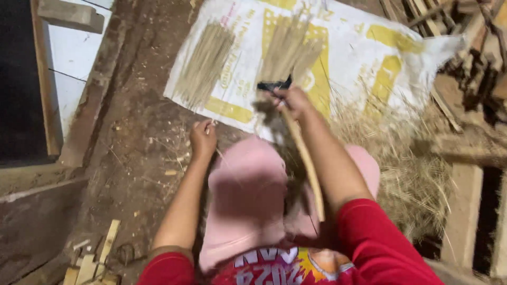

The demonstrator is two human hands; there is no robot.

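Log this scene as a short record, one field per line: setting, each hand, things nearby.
Setting: dirt floor seen from above, person seated
Right hand: closed on a broom-like bundle of thin sticks bound with a black band, its wooden handle running back over the lap
Left hand: pinches a thin stick, details blurred
Nearby: white and yellow sack with a loose stick pile; straw heap at right; wood offcuts
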